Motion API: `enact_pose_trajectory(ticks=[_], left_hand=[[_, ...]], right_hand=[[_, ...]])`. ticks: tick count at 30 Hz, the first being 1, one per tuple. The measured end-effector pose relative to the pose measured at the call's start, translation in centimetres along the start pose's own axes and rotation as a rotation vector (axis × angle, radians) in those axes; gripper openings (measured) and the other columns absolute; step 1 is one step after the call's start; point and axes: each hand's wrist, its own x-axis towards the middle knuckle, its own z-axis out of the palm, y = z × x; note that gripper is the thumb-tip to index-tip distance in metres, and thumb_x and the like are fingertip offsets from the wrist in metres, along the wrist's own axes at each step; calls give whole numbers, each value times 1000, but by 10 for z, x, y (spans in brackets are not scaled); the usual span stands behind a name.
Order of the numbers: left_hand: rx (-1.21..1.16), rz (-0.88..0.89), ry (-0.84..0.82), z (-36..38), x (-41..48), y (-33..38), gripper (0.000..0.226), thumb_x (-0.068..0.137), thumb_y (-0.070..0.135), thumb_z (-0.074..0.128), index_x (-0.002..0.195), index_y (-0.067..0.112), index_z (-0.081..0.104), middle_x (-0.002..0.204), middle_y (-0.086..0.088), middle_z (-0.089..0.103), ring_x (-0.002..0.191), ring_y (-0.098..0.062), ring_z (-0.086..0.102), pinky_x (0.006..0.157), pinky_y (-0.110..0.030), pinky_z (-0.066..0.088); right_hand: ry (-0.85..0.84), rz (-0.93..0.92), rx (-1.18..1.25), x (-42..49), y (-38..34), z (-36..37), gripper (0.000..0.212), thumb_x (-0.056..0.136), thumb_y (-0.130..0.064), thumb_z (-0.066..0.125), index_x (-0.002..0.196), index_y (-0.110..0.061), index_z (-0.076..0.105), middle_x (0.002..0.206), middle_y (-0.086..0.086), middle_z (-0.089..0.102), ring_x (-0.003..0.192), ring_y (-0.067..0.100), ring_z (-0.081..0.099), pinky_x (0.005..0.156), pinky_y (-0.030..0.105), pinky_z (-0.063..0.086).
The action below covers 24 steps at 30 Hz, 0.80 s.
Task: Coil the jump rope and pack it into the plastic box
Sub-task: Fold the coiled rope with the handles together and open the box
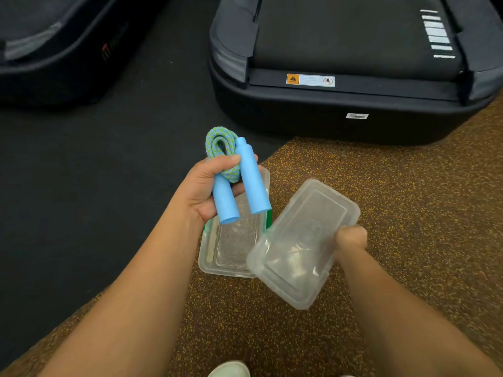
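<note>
The left hand (202, 186) is gripping the coiled jump rope (234, 172) above the box (209, 257) lying empty. The right hand (351, 236) is clutching the lid (302, 246).

One jump rope (221, 148) with two blue handles (251, 178), centre frame; two clear plastic pieces, box (231, 248) and lid (302, 246); two treadmills (353, 77) along the top; two hands (201, 186).

The jump rope (219, 148) has a woven, rough-looking cord and smooth matt plastic handles. The plastic box (231, 251) is clear, slightly cloudy plastic. The floor (408, 213) looks grainy, speckled rubber.
</note>
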Motion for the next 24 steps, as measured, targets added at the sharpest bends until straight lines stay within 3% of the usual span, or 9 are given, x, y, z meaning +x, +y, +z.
enact_pose_trajectory(ticks=[4, 8, 13, 18, 20, 22, 24], left_hand=[[17, -6, -2, 0, 3, -3, 41, 77, 7, 63, 117, 0, 56, 103, -18, 70, 99, -33, 66, 72, -40, 59], [28, -4, -6, 0, 7, -8, 33, 80, 5, 60, 113, 0, 57, 103, -18, 69, 95, -32, 68, 70, -39, 59], [40, 1, -24, 2, 12, -12, 35, 78, 5, 61, 112, -1, 56, 98, -17, 70, 87, -30, 71, 66, -37, 59], [77, -9, -72, 4, 16, -16, 33, 79, 5, 57, 111, -3, 54, 85, -16, 73, 78, -27, 72, 63, -34, 58], [101, -18, -65, 3, 19, -18, 33, 81, 4, 56, 114, -4, 53, 85, -15, 73, 78, -26, 72, 63, -34, 58], [122, -26, -59, 0, 24, -21, 31, 82, 3, 57, 112, -2, 54, 86, -14, 73, 79, -26, 72, 63, -34, 58], [136, -42, -52, -3, 27, -24, 24, 84, 1, 55, 108, 1, 56, 85, -13, 74, 78, -25, 72, 62, -34, 58]], right_hand=[[17, -34, -157, 11, 16, -15, 34, 91, -4, 48, 123, 6, 55, 123, 26, 60, 115, 41, 57, 92, 44, 49], [66, -72, -180, 12, 20, -15, 39, 95, -4, 42, 133, 2, 43, 128, 27, 54, 118, 43, 53, 95, 47, 46], [8, -153, -219, 18, 19, -5, 42, 95, -5, 40, 137, 1, 38, 128, 27, 54, 120, 44, 51, 99, 50, 46], [-99, -108, -324, 20, 12, 3, 66, 93, -17, 47, 150, -8, 14, 145, 26, 37, 131, 46, 37, 107, 51, 37], [-112, -55, -353, 19, 6, 9, 67, 92, -24, 48, 149, -8, 17, 144, 25, 37, 130, 45, 37, 106, 50, 37], [-140, -65, -364, 9, -7, 12, 61, 89, -27, 49, 143, -6, 31, 136, 23, 47, 122, 43, 46, 101, 47, 42], [-262, -138, -247, -10, -23, 17, 54, 92, -22, 47, 143, -7, 36, 126, 18, 55, 114, 36, 53, 101, 48, 44]])
